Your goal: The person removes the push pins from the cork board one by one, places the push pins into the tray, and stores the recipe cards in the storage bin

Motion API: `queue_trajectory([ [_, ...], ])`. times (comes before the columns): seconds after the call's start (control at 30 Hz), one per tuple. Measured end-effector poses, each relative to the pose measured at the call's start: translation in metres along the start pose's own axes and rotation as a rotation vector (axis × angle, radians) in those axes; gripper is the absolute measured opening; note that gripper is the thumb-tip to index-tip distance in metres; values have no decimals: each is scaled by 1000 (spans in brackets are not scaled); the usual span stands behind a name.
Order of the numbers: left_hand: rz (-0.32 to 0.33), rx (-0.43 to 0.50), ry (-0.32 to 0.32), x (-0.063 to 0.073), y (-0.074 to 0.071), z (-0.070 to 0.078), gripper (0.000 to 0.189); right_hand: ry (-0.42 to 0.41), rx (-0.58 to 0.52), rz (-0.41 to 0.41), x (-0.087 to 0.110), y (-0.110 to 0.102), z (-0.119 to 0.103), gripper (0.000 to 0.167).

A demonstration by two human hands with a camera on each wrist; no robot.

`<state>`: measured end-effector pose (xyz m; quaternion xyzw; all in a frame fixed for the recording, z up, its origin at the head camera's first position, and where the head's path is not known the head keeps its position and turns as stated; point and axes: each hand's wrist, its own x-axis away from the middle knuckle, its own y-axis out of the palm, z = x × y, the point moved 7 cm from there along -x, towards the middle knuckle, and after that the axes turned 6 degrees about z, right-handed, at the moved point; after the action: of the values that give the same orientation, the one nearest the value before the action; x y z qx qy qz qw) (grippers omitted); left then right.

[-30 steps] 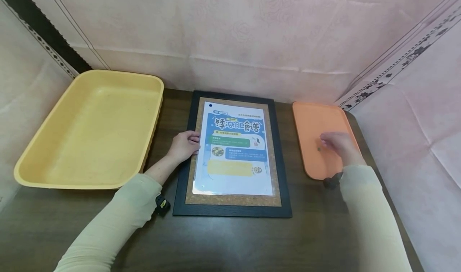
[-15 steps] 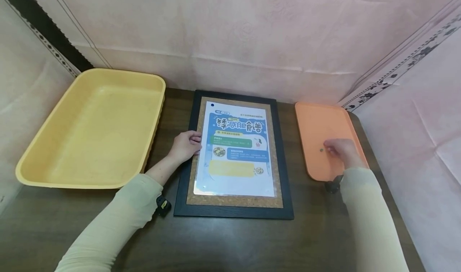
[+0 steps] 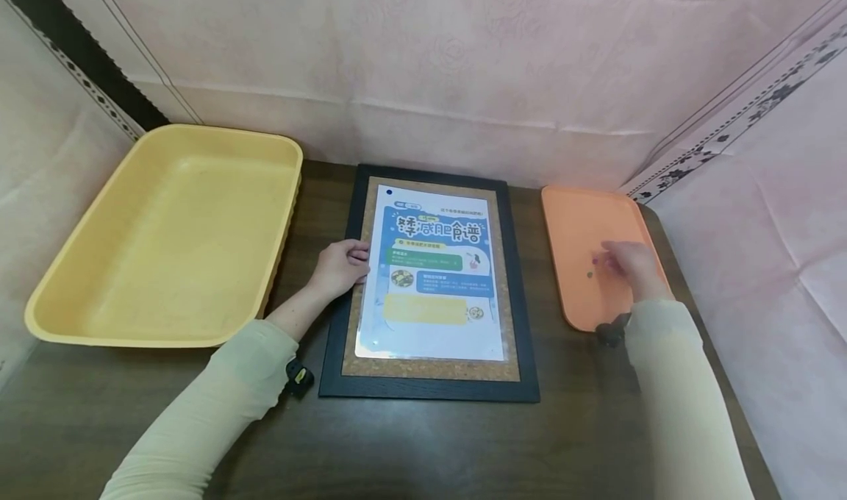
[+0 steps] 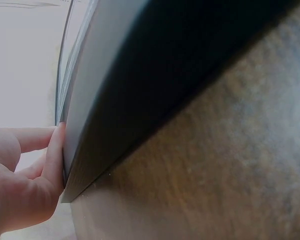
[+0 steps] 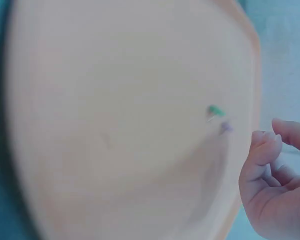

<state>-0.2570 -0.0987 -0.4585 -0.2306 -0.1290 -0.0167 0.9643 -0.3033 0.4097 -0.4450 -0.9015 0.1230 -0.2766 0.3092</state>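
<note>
A laminated sheet [image 3: 430, 342] with blue and green print lies on a cork board [image 3: 430, 368] in a black frame [image 3: 430, 388]. My left hand [image 3: 340, 268] reaches over the frame's left side, its fingertips at the sheet's left edge. In the left wrist view, its extended fingers [image 4: 54, 157] touch the frame's side. Over an orange tray [image 3: 589, 217] is my right hand [image 3: 631, 265], fingers bent, thumb slightly apart from them, with nothing visible between. On the tray, close to those fingers, lie a green push pin [image 5: 217, 111] and a purple push pin [image 5: 227, 127].
A large yellow tub [image 3: 165, 250] stands on the left of the dark wooden table [image 3: 423, 448]. Pink patterned cloth [image 3: 450, 66] hangs behind and along the sides. A dark round object [image 3: 307, 193] is not distinguishable there, only table between tub and frame.
My right hand shifts slightly toward me, then a little away again over the tray. The purple pin now shows beside its fingertips. The left hand stays at the sheet's edge.
</note>
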Motion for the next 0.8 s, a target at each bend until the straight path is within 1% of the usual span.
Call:
queue_trajectory([
  [0.1,1,0,-2,1,-1,0,42,-20,2,15,4,1,-15,62],
  [0.23,6,-2,1,2,-1,1,41,-60,-57,3,15,11,-43,64],
  [0.27,6,-3,1,2,-1,1,41,-68,-73,-14,19,15,-50,66],
  [0.4,3,-3,-4,2,0,1,41,-114,-80,-75,31,34,-79,70],
  [0.47,0,-3,-7,2,0,1,41,-138,-93,-89,34,44,-94,64],
  [0.57,-1,-4,-9,2,0,2,41,-193,-149,-63,34,60,-119,46],
  [0.6,-1,-6,-10,2,0,2,41,-225,-178,-54,33,66,-128,40],
  [0.63,-1,-5,-13,2,0,2,41,-242,-187,-56,32,73,-136,37],
  [0.7,0,-4,-16,3,0,1,41,-280,-207,-54,32,87,-150,36],
  [0.8,2,-2,-15,3,-1,1,41,-271,-233,-61,34,109,-166,39],
])
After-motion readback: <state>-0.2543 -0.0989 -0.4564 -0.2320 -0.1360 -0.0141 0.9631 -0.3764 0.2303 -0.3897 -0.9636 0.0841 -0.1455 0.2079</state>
